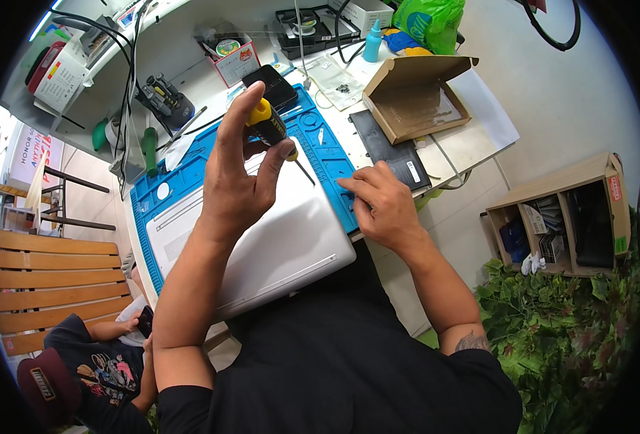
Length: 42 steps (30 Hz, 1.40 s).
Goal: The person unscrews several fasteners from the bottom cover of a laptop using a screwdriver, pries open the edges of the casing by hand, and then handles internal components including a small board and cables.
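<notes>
My left hand (pixel 236 170) is raised over a silver-white laptop (pixel 284 239) and closed around a screwdriver (pixel 268 123). The screwdriver has a yellow and black handle, and its thin dark shaft slants down to the right over the laptop. The laptop lies with its underside up, partly on a blue repair mat (pixel 334 155), its near edge close to my body. At the mat's right edge is my right hand (pixel 383 202), fingers stretched toward the mat's small compartments and thumb apart. I see nothing held in it.
A dark flat laptop battery (pixel 388 152) and an open cardboard box (pixel 415 101) lie right of the mat. Behind are a black phone (pixel 270 85), a light-blue bottle (pixel 373 42) and a screwdriver holder (pixel 166 101). Another person (pixel 103 365) sits at lower left.
</notes>
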Motion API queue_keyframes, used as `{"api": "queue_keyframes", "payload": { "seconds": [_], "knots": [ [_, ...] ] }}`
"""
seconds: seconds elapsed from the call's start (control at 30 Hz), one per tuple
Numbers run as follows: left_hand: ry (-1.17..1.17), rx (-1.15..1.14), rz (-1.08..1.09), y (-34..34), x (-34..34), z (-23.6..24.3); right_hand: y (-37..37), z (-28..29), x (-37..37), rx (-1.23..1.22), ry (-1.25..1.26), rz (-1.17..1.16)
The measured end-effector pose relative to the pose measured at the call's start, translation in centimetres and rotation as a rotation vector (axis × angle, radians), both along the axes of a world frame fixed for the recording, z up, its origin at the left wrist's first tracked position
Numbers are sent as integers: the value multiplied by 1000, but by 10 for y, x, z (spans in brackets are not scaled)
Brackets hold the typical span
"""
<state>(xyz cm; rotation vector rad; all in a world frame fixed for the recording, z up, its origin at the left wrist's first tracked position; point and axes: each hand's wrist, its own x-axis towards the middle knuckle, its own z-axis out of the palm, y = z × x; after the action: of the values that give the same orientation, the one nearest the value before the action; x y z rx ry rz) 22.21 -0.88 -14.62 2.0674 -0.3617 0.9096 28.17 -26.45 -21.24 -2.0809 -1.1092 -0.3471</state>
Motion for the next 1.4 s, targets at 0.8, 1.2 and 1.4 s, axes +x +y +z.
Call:
{"api": "queue_keyframes", "payload": {
  "seconds": [0.8,1.2,1.4],
  "knots": [
    [751,1043,-187,-54,16,178,34,25,16,63,181,144],
    [436,807,-205,-34,24,129,22,15,15,105,334,101],
    [463,948,-60,-25,31,127,10,15,4,105,359,50]
  ]
}}
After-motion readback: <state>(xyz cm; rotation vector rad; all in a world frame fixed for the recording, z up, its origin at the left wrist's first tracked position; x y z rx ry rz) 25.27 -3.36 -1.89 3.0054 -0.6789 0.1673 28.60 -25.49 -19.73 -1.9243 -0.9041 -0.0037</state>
